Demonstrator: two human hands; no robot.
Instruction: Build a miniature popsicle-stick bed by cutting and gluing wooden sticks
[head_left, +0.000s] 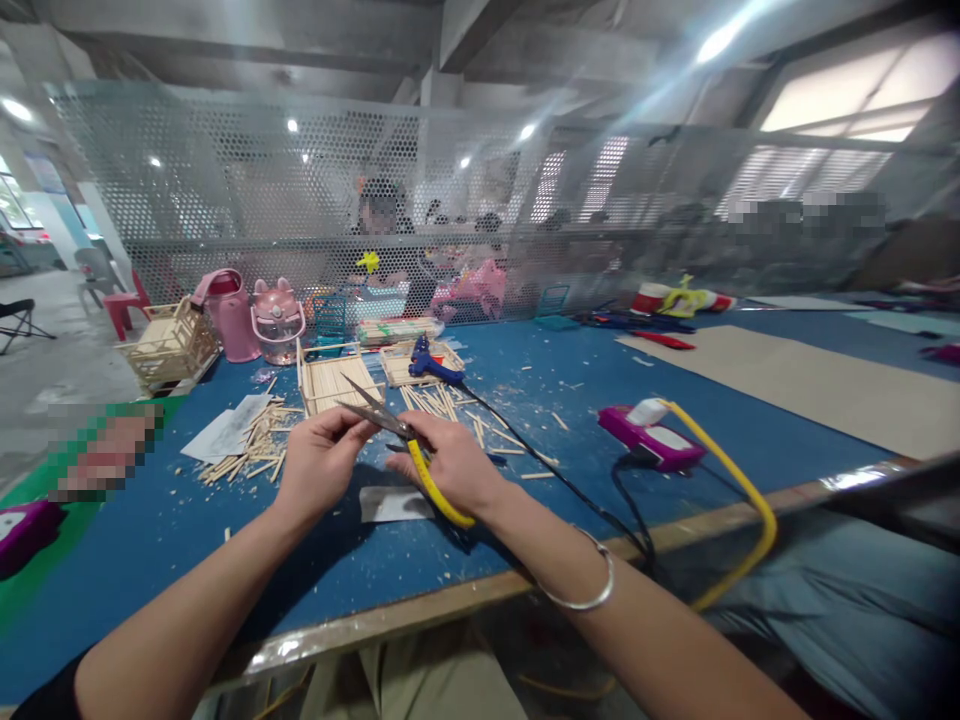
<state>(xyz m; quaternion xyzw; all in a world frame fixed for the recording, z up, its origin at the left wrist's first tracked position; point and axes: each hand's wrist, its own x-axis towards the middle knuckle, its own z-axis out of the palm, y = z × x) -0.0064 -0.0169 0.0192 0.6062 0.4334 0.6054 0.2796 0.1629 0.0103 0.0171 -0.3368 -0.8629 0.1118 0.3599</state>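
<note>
My right hand [459, 468] is wrapped round a pair of scissors [431, 488] with yellow handles. Their parted blades point up and to the left, beside the fingertips of my left hand [319, 465]. My left hand is closed in a pinch; anything between its fingers is too small or hidden to make out. Just behind the hands stands a small frame of wooden sticks [341, 393], its floor laid with parallel sticks. Loose wooden sticks [262, 440] lie heaped left of it, and more sticks [435, 402] are scattered on the right. A white paper piece [394, 504] lies below the hands.
A blue glue gun [431, 362] rests on a second stick tray, its black cord crossing the blue table [570, 450]. A purple power socket [652, 440] with a yellow cable sits right. Pink bottles [231, 315] and a stick-built box [169, 345] stand left, before a perforated screen [300, 190].
</note>
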